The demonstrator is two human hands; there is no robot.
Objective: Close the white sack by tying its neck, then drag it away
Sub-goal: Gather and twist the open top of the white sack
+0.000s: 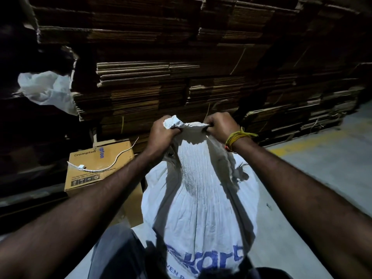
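Both arms reach forward. I see the left hand and the right hand, each with fingers curled tight around a bunch of the gathered top of one white sack, the cloth stretched taut between them. The sack stands upright on the floor, close in front of me. One yellow thread band circles the right wrist. One printed carton sits left of the sack.
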